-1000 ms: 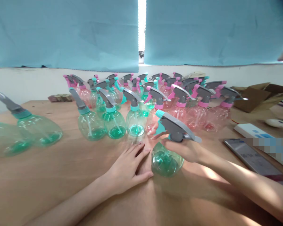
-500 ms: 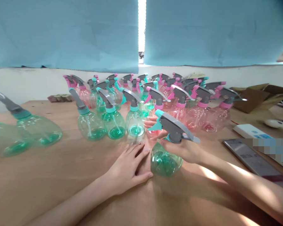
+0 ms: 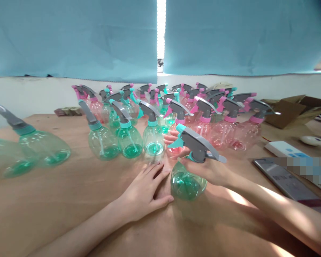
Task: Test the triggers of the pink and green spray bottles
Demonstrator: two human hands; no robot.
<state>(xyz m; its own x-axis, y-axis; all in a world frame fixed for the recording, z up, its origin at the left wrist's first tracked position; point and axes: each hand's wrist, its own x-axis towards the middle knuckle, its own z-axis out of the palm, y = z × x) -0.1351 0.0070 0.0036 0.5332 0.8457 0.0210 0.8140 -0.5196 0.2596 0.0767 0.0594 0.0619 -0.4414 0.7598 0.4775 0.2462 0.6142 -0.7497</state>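
My right hand point(image 3: 212, 171) is around the neck and upper body of a green spray bottle point(image 3: 188, 184) with a grey and turquoise trigger head. Some of its fingers show behind the bottle, left of the trigger. Flat on the wooden table point(image 3: 77, 210) lies my left hand point(image 3: 144, 191), fingers spread and holding nothing, its thumb close to the bottle's base. Beyond the hands stand a green spray bottle point(image 3: 153, 142) and a pink spray bottle point(image 3: 203, 125), at the front of several rows.
At the left stands another green spray bottle point(image 3: 44, 146), partly overlapping one cut off by the edge. To the right lie a phone point(image 3: 280, 182), a white box point(image 3: 286, 148) and a white mouse point(image 3: 312, 140). An open cardboard box point(image 3: 289, 112) sits farther back, below blue curtains point(image 3: 69, 39).
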